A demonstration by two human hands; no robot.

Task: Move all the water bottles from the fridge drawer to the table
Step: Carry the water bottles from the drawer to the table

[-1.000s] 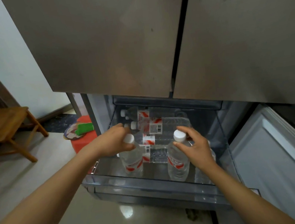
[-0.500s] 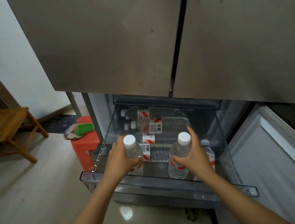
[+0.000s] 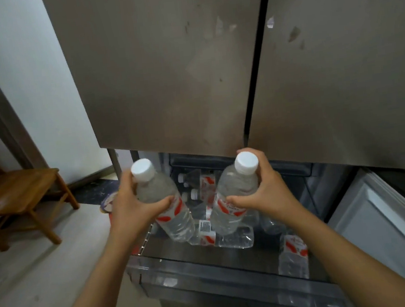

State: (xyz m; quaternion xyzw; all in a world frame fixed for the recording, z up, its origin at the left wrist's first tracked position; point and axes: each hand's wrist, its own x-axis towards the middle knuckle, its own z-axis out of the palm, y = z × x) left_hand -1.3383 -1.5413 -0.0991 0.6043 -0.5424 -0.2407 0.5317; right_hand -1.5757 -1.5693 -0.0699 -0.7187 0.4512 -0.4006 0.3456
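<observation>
My left hand [image 3: 133,209] grips a clear water bottle [image 3: 162,198] with a white cap and a red label, held above the open fridge drawer [image 3: 236,278]. In my right hand [image 3: 266,191] is a second, similar bottle [image 3: 236,192], also lifted above the drawer. Several more bottles lie on their sides in the drawer, one near its middle [image 3: 221,237] and others at the back [image 3: 199,181]. One further bottle [image 3: 294,256] stands at the drawer's right side, partly hidden by my right forearm.
Closed steel fridge doors [image 3: 174,68] hang just above the hands. A lower white door [image 3: 386,228] stands open on the right. A wooden chair [image 3: 17,197] is on the tiled floor to the left. Something red sits behind my left hand, mostly hidden.
Both hands have lifted their bottles up out of the drawer and toward me. The view has shifted closer and to the right.
</observation>
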